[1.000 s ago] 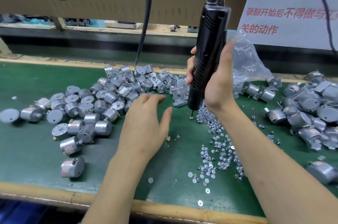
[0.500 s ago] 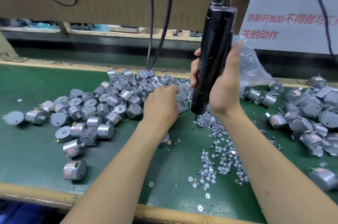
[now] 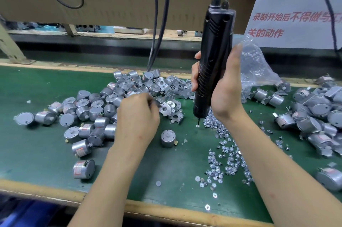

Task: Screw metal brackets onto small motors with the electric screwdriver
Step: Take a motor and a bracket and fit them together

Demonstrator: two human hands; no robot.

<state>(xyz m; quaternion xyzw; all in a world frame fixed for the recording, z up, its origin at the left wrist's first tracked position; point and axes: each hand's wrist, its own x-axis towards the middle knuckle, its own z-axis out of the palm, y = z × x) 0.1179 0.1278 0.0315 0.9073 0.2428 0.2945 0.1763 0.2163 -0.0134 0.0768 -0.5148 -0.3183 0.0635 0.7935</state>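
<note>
My right hand (image 3: 224, 95) grips the black electric screwdriver (image 3: 214, 56), which hangs upright from its cord. Its bit (image 3: 199, 121) points down just above a screw at the edge of the loose screw pile (image 3: 224, 152). My left hand (image 3: 137, 117) has its fingers curled at the near edge of the metal bracket heap (image 3: 171, 110) and pinches one bracket there, blurred. One small silver motor (image 3: 168, 138) stands alone on the green mat, shaft up, just right of my left wrist. A large pile of bare motors (image 3: 88, 112) lies to the left.
Motors with brackets (image 3: 314, 115) are heaped at the right. A crumpled clear plastic bag (image 3: 257, 67) sits behind my right hand. Two black cables (image 3: 157, 23) hang down to the back of the bracket heap. The bench's wooden front edge (image 3: 166, 208) runs below.
My left hand has moved from over the mat forward to the bracket heap and curled its fingers there, uncovering the lone motor. The screwdriver has stayed nearly in place.
</note>
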